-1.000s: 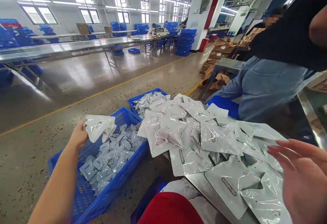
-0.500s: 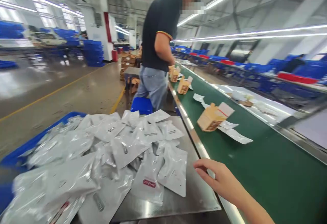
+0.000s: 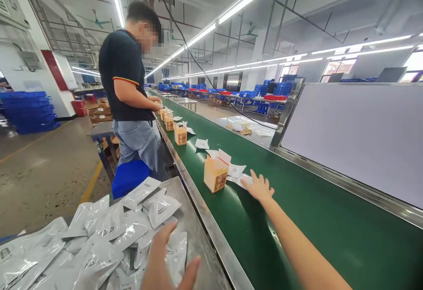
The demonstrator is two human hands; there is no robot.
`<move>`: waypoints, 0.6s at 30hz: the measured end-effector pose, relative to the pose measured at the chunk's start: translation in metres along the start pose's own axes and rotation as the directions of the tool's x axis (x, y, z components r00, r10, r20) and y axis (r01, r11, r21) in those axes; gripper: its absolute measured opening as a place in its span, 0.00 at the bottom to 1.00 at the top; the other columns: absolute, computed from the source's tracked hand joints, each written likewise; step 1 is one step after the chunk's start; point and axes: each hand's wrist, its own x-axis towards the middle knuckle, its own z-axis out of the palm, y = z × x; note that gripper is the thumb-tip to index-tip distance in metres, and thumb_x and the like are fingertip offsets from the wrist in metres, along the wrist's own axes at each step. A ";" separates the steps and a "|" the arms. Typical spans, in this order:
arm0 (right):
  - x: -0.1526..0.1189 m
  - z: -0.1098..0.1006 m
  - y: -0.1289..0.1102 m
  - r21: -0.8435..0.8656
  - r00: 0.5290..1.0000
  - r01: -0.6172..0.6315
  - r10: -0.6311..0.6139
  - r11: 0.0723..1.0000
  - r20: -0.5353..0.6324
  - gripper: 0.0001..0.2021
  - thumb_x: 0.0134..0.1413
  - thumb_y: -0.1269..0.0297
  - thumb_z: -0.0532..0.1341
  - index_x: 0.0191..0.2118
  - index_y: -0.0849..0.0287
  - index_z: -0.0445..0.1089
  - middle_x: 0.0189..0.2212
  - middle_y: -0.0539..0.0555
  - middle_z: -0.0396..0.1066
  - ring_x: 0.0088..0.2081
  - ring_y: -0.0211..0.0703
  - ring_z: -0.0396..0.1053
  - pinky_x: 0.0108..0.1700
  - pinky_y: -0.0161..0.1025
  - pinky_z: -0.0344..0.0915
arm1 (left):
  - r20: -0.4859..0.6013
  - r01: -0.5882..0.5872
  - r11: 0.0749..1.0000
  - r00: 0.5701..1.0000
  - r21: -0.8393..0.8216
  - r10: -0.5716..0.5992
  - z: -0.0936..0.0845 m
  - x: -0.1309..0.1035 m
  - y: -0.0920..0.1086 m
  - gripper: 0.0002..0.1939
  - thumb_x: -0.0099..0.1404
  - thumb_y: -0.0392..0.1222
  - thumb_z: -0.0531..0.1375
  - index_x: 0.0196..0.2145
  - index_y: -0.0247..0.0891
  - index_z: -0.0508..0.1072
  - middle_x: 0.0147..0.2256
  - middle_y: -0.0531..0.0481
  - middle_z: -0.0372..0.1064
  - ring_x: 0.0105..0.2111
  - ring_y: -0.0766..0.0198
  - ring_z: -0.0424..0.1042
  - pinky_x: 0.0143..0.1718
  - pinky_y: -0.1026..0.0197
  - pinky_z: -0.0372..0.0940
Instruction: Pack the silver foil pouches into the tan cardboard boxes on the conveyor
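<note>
right hand (image 3: 258, 187): fingers spread, flat on white packet (image 3: 243, 178) beside open carton (image 3: 215, 173) on green belt (image 3: 297, 210) (to pin it) | left hand (image 3: 168, 263): open, empty, over silver pouches (image 3: 109, 232) on steel table (image 3: 198, 237)

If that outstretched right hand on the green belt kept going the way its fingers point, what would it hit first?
Probably the flat white plastic packets at the right hand's fingertips, beside the open orange cardboard box; depth is uncertain.

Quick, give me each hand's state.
Left hand: open, over the silver pouches, holding nothing.
Right hand: open, fingers spread on a white packet beside the orange box.
</note>
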 end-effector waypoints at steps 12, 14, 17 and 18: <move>-0.051 -0.040 0.063 0.074 0.933 0.339 -0.325 0.938 -0.158 0.08 0.59 0.60 0.60 0.40 0.58 0.71 0.34 0.51 0.72 0.32 0.39 0.69 0.34 0.37 0.67 | 0.244 0.133 0.980 0.965 -0.150 -0.094 0.180 0.104 -0.008 0.47 0.43 0.35 0.70 0.57 0.36 0.53 0.58 0.35 0.55 0.59 0.47 0.58 0.61 0.45 0.55; -0.073 -0.073 0.070 0.081 0.912 0.336 -0.303 0.938 -0.278 0.07 0.55 0.60 0.60 0.35 0.56 0.73 0.30 0.50 0.72 0.28 0.39 0.68 0.28 0.36 0.63 | 0.280 0.133 0.980 0.956 -0.150 -0.087 0.181 0.089 -0.011 0.38 0.44 0.34 0.68 0.52 0.36 0.58 0.52 0.39 0.61 0.54 0.50 0.64 0.57 0.49 0.60; -0.115 -0.120 0.060 0.106 0.771 0.364 -0.236 0.925 -0.591 0.08 0.57 0.59 0.58 0.36 0.55 0.72 0.30 0.50 0.70 0.29 0.41 0.66 0.28 0.38 0.60 | 0.334 0.081 0.982 0.942 -0.169 -0.020 0.168 0.056 -0.008 0.34 0.43 0.33 0.67 0.48 0.39 0.62 0.49 0.44 0.63 0.52 0.54 0.65 0.55 0.51 0.62; -0.130 -0.132 0.052 0.101 0.662 0.454 -0.260 0.885 -0.703 0.05 0.57 0.61 0.60 0.36 0.55 0.71 0.30 0.50 0.69 0.29 0.40 0.65 0.29 0.37 0.60 | 0.354 0.052 0.982 0.935 -0.183 0.017 0.163 0.045 -0.007 0.34 0.43 0.32 0.66 0.48 0.40 0.61 0.48 0.45 0.63 0.52 0.54 0.65 0.55 0.51 0.62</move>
